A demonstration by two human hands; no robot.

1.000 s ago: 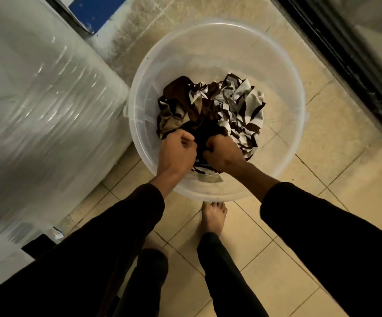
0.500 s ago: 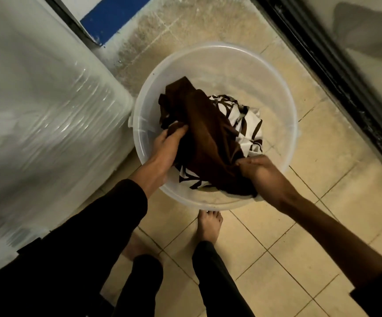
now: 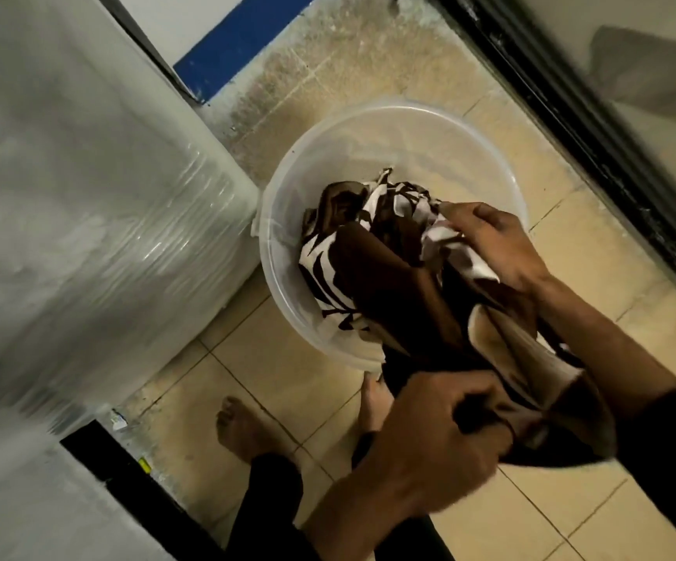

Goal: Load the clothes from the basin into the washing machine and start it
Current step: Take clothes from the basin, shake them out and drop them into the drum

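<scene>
A clear plastic basin point(image 3: 288, 204) stands on the tiled floor. A bundle of clothes, a dark brown garment point(image 3: 401, 293) and a white cloth with dark stripes point(image 3: 328, 269), rises out of it over its near rim. My left hand point(image 3: 429, 447) is closed on the brown garment's near end, above the floor in front of the basin. My right hand point(image 3: 494, 244) grips the striped cloth over the basin's right side. The washing machine point(image 3: 65, 204), wrapped in shiny plastic film, fills the left of the view; its opening is not in sight.
My bare feet point(image 3: 243, 431) stand on the beige tiles just in front of the basin. A dark door frame point(image 3: 571, 115) runs along the right. A blue-edged wall point(image 3: 239, 38) lies behind the basin.
Both hands have lifted the clothes up and toward me, out over the basin's near rim. My left hand moved from the basin's left side to the brown garment's near end.
</scene>
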